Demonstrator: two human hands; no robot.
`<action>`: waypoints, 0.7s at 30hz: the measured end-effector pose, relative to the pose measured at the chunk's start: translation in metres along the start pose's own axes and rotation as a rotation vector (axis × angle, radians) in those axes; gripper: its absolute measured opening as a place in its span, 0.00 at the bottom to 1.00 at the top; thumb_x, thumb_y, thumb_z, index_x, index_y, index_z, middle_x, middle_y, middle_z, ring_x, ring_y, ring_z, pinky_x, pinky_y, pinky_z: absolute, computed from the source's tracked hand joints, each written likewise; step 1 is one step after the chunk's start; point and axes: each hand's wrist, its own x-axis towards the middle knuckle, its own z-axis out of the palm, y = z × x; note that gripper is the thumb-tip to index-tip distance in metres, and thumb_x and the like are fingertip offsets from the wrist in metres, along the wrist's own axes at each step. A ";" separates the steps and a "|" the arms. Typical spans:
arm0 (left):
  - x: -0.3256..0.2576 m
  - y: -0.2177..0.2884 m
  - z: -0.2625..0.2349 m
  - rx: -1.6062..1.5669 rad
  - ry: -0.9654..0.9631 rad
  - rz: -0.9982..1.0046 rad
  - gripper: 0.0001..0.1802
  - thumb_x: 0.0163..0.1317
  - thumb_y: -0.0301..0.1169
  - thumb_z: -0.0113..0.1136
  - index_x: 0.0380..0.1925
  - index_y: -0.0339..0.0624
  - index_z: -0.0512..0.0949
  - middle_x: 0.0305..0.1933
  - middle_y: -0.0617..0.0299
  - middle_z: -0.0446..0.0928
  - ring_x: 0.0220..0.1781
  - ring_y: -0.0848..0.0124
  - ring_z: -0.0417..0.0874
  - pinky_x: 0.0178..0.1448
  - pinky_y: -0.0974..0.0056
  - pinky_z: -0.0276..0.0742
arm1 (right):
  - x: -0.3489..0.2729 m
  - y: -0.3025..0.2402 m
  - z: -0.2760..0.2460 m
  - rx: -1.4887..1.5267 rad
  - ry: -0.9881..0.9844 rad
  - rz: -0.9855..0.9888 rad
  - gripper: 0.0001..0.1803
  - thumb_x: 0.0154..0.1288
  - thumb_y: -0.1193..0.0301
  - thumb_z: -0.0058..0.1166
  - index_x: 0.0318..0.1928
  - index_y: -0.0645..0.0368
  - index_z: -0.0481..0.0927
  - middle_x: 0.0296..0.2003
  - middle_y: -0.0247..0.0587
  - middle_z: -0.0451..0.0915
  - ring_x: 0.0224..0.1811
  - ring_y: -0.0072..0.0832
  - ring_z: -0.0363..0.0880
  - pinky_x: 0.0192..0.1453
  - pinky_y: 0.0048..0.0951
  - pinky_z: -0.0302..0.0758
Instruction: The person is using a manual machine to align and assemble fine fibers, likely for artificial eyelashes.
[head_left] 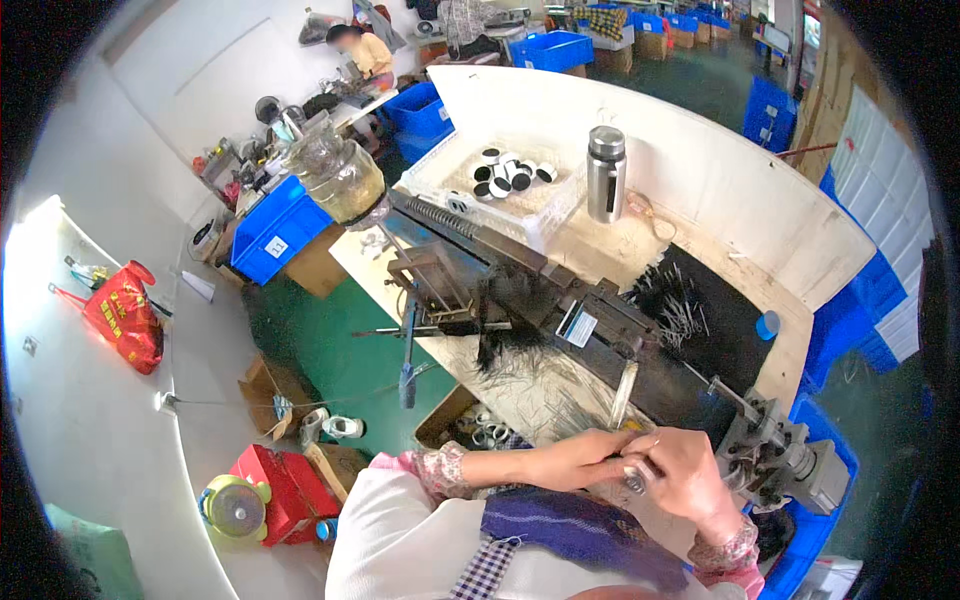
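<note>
My left hand (pixel 592 456) and my right hand (pixel 688 474) meet in front of my lap at the table's near edge. The right hand is curled around a small shiny grey piece (pixel 635 482), only partly visible below the fingers. Fingers of the left hand press together against the right hand; what they pinch is hidden. Just beyond the hands stands a dark metal bench machine (pixel 600 325) with black bristle tufts (pixel 505 290) along it. Loose thin strands (pixel 683 312) lie on a black mat (pixel 735 330) to its right.
A clear plastic tray (pixel 545 225) holds several white round pieces with black faces. Beside it stand a steel flask (pixel 606 175) and, farther right, a blue cap (pixel 767 325). A metal chuck-like unit (pixel 790 460) is near my right forearm. Another person (pixel 370 55) sits at the far left.
</note>
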 end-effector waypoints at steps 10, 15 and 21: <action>0.006 -0.080 -0.007 0.130 0.524 0.159 0.18 0.74 0.41 0.41 0.39 0.37 0.74 0.30 0.65 0.71 0.36 0.74 0.72 0.45 0.67 0.70 | -0.010 0.058 -0.028 -0.511 0.256 0.297 0.10 0.59 0.77 0.55 0.43 0.63 0.77 0.37 0.48 0.75 0.38 0.46 0.77 0.40 0.41 0.74; 0.041 -0.014 0.032 -0.853 0.454 -0.266 0.17 0.73 0.45 0.43 0.30 0.46 0.68 0.24 0.70 0.61 0.22 0.79 0.59 0.24 0.73 0.55 | 0.000 0.089 -0.015 -0.672 0.158 0.143 0.09 0.51 0.79 0.48 0.35 0.61 0.76 0.32 0.46 0.73 0.40 0.44 0.75 0.42 0.40 0.75; 0.019 0.023 -0.053 -1.586 0.248 -0.018 0.09 0.67 0.34 0.53 0.40 0.40 0.75 0.32 0.66 0.67 0.16 0.85 0.53 0.15 0.78 0.47 | 0.005 0.091 -0.009 -0.751 0.137 0.179 0.08 0.50 0.79 0.49 0.33 0.59 0.77 0.29 0.42 0.74 0.39 0.40 0.77 0.42 0.36 0.77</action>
